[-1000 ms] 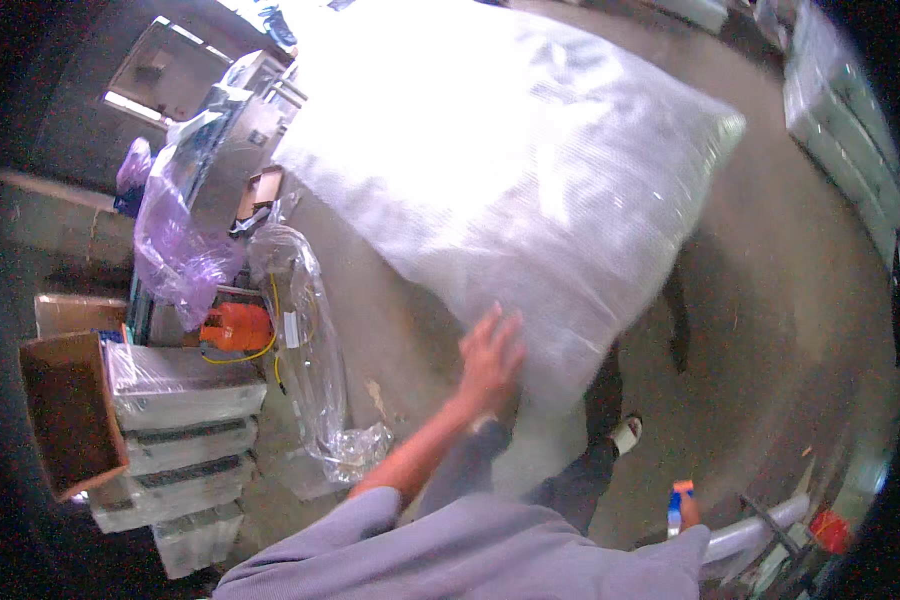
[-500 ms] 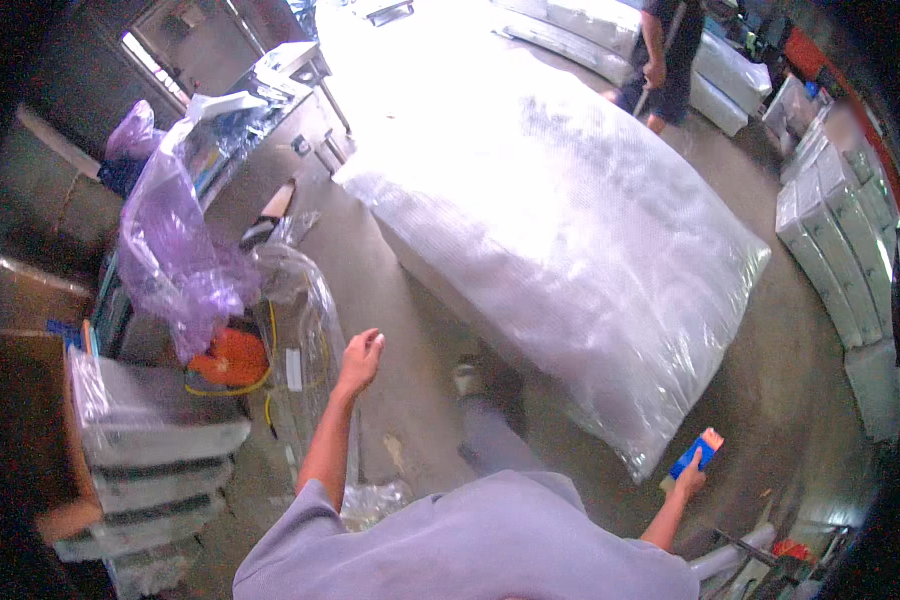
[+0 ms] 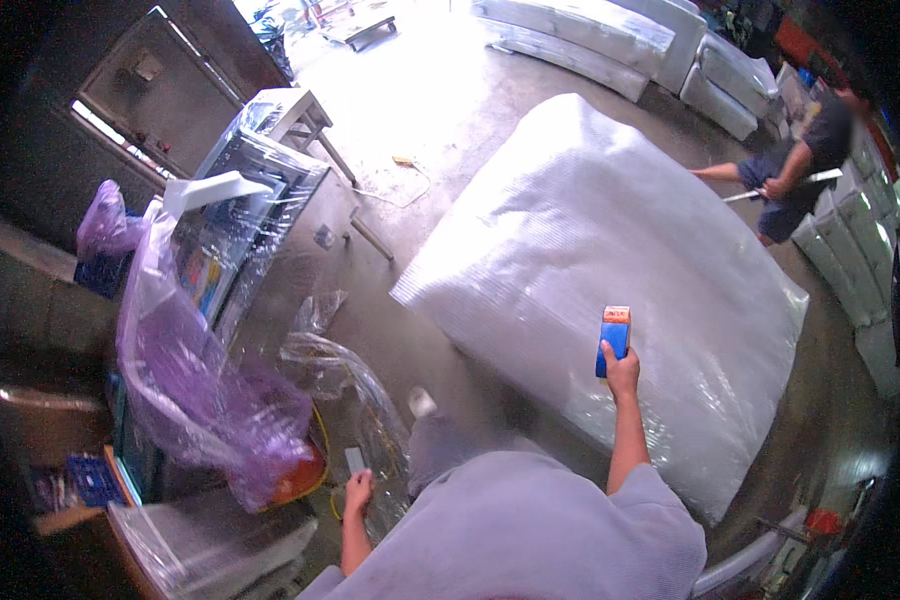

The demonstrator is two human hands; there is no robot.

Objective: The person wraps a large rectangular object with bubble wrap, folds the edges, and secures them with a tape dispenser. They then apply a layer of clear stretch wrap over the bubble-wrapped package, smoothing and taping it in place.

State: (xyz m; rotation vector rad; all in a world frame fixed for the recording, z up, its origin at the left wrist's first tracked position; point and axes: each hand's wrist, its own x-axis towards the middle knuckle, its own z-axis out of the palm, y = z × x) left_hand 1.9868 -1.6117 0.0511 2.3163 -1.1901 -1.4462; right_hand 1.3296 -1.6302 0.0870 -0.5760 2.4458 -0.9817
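My right hand [image 3: 622, 370] is wrapped round a blue block-shaped tool [image 3: 615, 340] with an orange end, its exact kind unclear. It is held upright in front of a big bulky piece covered in translucent ribbed plastic wrap [image 3: 570, 220]; I cannot tell whether the tool touches the wrap. Lower down, my left hand [image 3: 358, 490] has its fingers curled in, with nothing visible in them. Just beyond its fingers in the picture shows a small pale rectangular piece [image 3: 355, 460], which seems to lie on the floor among clear plastic sheeting [image 3: 365, 385].
Purple plastic film [image 3: 185, 370] drapes on the left, beside an orange object with a yellow cord [image 3: 295, 480]. A table with plastic on it [image 3: 280, 210] stands beyond. At right, a co-worker [image 3: 805, 165] grips a pole near wrapped white stacks [image 3: 850, 250]. Wrapped panels [image 3: 580, 40] line the back.
My right hand has brought the blue tool up and left, in front of the wrapped piece. My left hand has dropped lower. The co-worker appears farther right, and my view has shifted.
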